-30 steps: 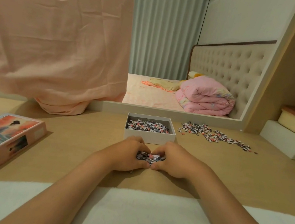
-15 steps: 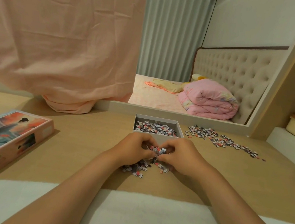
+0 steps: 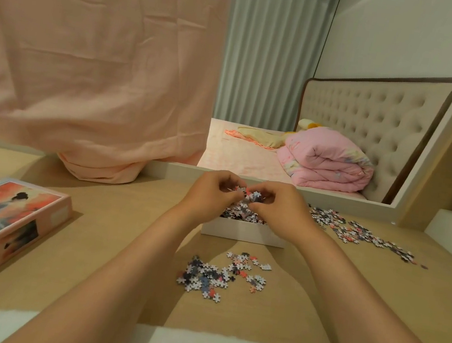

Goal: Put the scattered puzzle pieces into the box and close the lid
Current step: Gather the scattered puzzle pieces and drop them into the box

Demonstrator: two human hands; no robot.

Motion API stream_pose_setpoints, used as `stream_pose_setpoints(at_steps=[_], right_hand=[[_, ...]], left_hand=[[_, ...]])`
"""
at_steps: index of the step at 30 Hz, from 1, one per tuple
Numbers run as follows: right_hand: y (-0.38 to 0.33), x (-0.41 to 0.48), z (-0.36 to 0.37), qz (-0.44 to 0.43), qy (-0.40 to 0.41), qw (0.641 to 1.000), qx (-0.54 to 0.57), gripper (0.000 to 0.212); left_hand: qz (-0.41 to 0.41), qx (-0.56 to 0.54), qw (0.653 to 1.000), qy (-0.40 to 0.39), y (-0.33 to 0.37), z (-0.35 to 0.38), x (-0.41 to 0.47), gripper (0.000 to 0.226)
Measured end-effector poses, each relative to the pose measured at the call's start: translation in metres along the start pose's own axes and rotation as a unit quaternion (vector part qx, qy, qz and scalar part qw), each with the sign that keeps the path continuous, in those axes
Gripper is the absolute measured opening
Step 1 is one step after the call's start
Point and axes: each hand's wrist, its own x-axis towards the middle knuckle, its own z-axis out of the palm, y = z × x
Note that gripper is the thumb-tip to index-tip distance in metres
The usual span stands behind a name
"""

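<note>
Desk top looked like pale wood-grain laminate, smooth and pretty matt. The white box at centre frame was plain matt cardboard, and the lid at lower left was card too, with a printed picture that had a slight sheen. Puzzle pieces lower centre looked like thin printed card, some flipped to a dull pale back. Peach cloth filling the upper left was soft, creased woven fabric. Headboard at right was tufted, matt upholstery.
</note>
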Motion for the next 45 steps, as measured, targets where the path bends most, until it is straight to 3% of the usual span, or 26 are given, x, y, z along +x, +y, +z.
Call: stream_pose_setpoints(at_steps=[6, 10, 13, 18, 19, 23, 26, 29, 33, 36, 38, 40, 45], right_hand=[[0.02, 0.0, 0.01, -0.002, -0.022, 0.994, -0.11, 0.05], [0.023, -0.001, 0.005, -0.011, 0.011, 0.994, -0.107, 0.028], [0.018, -0.006, 0.005, -0.021, -0.038, 0.994, -0.1, 0.017], [0.02, -0.015, 0.014, -0.045, -0.141, 0.972, -0.18, 0.055], [0.021, -0.015, 0.013, -0.048, -0.14, 0.973, -0.178, 0.056], [0.012, -0.018, 0.004, -0.063, -0.091, 0.989, -0.098, 0.027], [0.001, -0.02, -0.001, -0.076, -0.069, 0.989, -0.104, 0.021], [-0.013, -0.03, -0.003, -0.084, -0.099, 0.985, -0.11, 0.018], [-0.021, -0.048, 0.001, -0.042, -0.208, 0.969, -0.125, 0.023], [-0.018, -0.059, 0.007, -0.015, -0.279, 0.941, -0.192, 0.037], [-0.013, -0.063, 0.01, -0.029, -0.302, 0.917, -0.26, 0.045], [-0.009, -0.069, 0.011, -0.033, -0.302, 0.913, -0.271, 0.05], [-0.005, -0.077, 0.007, -0.052, -0.285, 0.929, -0.231, 0.054]], left_hand=[[0.028, 0.148, 0.988, -0.018, -0.02, 0.001, 0.001, 0.018], [0.071, 0.207, 0.975, -0.039, -0.019, 0.0, 0.0, 0.023], [0.093, 0.276, 0.956, -0.038, -0.025, -0.003, -0.002, 0.031], [0.097, 0.398, 0.902, -0.134, -0.03, -0.004, -0.01, 0.038], [0.094, 0.396, 0.903, -0.136, -0.03, -0.004, -0.011, 0.039], [0.105, 0.33, 0.933, -0.097, -0.021, -0.005, -0.016, 0.035], [0.123, 0.331, 0.933, -0.065, -0.014, -0.011, -0.025, 0.031], [0.113, 0.342, 0.931, -0.064, -0.004, -0.022, -0.038, 0.021], [0.01, 0.371, 0.916, -0.154, 0.013, -0.039, -0.062, 0.019], [-0.09, 0.387, 0.88, -0.26, 0.016, -0.045, -0.08, 0.062], [-0.106, 0.417, 0.855, -0.288, 0.016, -0.044, -0.087, 0.081], [-0.098, 0.413, 0.859, -0.286, 0.015, -0.041, -0.088, 0.079], [-0.024, 0.374, 0.894, -0.245, 0.011, -0.025, -0.091, 0.046]])
